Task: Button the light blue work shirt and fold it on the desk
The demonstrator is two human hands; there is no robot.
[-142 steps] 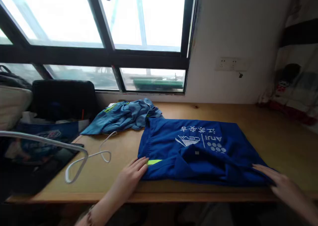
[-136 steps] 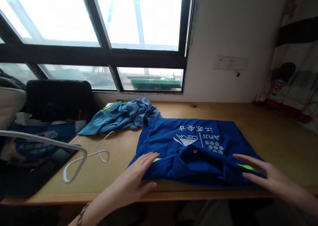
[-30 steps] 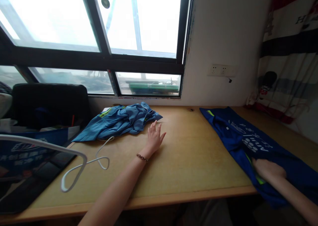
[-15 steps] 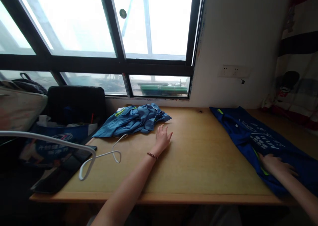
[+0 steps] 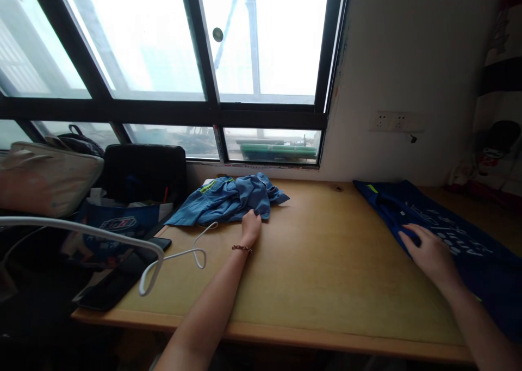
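A crumpled light-blue garment (image 5: 228, 199) with a yellow-green stripe lies at the back left of the wooden table (image 5: 318, 273). My left hand (image 5: 250, 228), a beaded bracelet at its wrist, is closed on the garment's near edge. On the right side a dark-blue garment (image 5: 444, 218) with white lettering is spread out flat. Over its left edge is my right hand (image 5: 432, 257), fingers curved and thumb apart from them, with nothing visible between them. Whether the fingertips touch the cloth I cannot tell.
A white cable or tube (image 5: 150, 281) loops over the table's left part. Beside that edge lies a dark phone-like slab (image 5: 163, 244). A blue printed bag (image 5: 118, 224), a black chair back (image 5: 144, 169) and a pale bag (image 5: 49, 178) stand left. Wall sockets (image 5: 397, 122) sit behind.
My left hand has closed on the light-blue garment's edge from an open reach. My right hand has moved up and left along the dark-blue garment. The view has shifted slightly left.
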